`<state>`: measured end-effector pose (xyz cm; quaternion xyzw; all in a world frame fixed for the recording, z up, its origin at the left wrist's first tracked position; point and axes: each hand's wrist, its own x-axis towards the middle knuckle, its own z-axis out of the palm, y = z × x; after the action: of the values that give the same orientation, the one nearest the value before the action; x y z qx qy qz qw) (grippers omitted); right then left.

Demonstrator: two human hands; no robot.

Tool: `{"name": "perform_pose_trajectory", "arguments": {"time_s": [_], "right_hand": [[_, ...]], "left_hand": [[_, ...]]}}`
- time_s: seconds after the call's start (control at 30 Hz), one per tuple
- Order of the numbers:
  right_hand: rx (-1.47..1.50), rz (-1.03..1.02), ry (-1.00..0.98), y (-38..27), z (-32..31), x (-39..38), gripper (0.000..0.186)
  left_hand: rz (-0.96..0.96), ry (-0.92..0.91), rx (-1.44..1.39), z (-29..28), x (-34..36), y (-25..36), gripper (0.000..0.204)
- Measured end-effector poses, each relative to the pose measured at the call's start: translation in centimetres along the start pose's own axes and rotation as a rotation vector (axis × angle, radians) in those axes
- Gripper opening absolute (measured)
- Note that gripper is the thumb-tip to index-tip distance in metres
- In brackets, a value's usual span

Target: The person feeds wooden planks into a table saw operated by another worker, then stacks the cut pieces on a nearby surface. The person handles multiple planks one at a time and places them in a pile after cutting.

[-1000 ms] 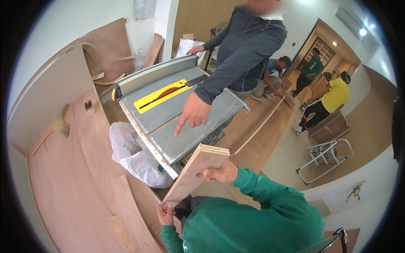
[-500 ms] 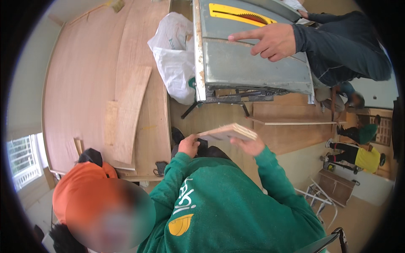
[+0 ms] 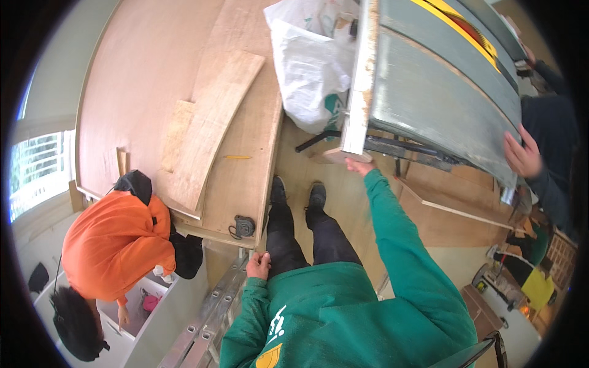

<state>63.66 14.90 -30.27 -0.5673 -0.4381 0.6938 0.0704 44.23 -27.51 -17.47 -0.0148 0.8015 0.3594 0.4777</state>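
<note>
My right hand [image 3: 361,167] is stretched forward and grips a small plywood piece [image 3: 337,156] just below the near left corner of the table saw [image 3: 442,92]. Part of that piece is hidden by the saw's metal edge. Beside my left thigh hangs my left hand [image 3: 259,265], its fingers curled and nothing visible in them. It is close to the corner of the plywood-topped table [image 3: 251,178] and above an aluminium ladder [image 3: 208,313]. On that table lie a tape measure [image 3: 245,227], a yellow pencil [image 3: 237,157] and a long plywood offcut [image 3: 215,135].
A co-worker's hand [image 3: 524,153] rests on the saw's right edge. The saw blade [image 3: 472,30] shows in its yellow insert. A white sack [image 3: 310,73] hangs left of the saw. A person in orange [image 3: 116,239] bends over a white drawer [image 3: 132,306] at left.
My right hand has carried the plywood piece forward to below the saw's edge. My left hand has let go of it and dropped to my side. The co-worker's pointing hand has withdrawn rightward.
</note>
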Motion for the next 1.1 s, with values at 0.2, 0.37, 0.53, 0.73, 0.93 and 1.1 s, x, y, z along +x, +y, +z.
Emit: {"name": "perform_pose_trajectory", "arguments": {"time_s": [0.2, 0.37, 0.53, 0.73, 0.93, 1.1], "right_hand": [[0.037, 0.089, 0.050, -0.1, -0.8, 0.5, 0.049], [0.048, 0.102, 0.092, 1.1, -1.0, 0.3, 0.052], [-0.216, 0.082, 0.339, 2.6, -0.3, -2.7, 0.060], [0.039, 0.013, -0.105, 2.1, 17.1, -4.6, 0.030], [0.180, 0.247, -0.413, -0.5, 41.2, 4.2, 0.064], [0.419, 0.245, -0.357, -0.3, 49.1, 7.3, 0.080]], "left_hand": [[-0.001, -0.020, 0.094, -0.5, 1.7, 0.6, 0.019], [0.195, 0.013, 0.265, -2.4, 7.7, 3.5, 0.019], [0.433, 0.381, 0.534, -9.7, 19.2, 8.9, 0.030], [0.142, 0.588, 0.813, -18.9, 28.9, 14.6, 0.076], [-0.045, 0.329, 0.910, -21.3, 31.2, 16.7, 0.094], [-0.003, 0.256, 0.912, -22.5, 31.7, 16.8, 0.084]]}}
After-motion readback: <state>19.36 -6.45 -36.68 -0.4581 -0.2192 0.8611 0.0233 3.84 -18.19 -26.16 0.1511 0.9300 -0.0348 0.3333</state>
